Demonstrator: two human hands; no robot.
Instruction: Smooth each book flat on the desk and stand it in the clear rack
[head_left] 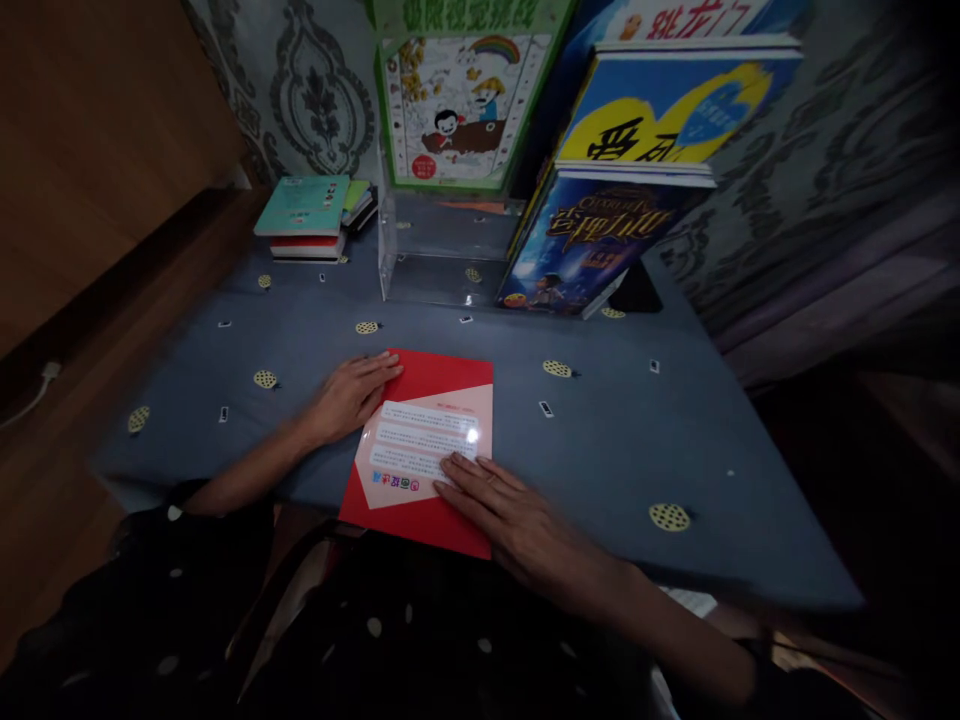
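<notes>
A thin red book (442, 372) lies at the near edge of the table, its printed text upside down to me. My left hand (352, 398) rests at its upper left corner, fingers stretched out over the edge. Flat on the lower right of the cover is my right hand (506, 510), with its fingers extended across the pale printed panel. Neither hand grips anything.
A clear acrylic stand (427, 275) at the back holds a green picture book (465, 110). Right of it, several books lean upright, a dark blue one (592, 235) in front. A small book stack (304, 205) sits back left. Patterned blue cloth (600, 440) covers the table.
</notes>
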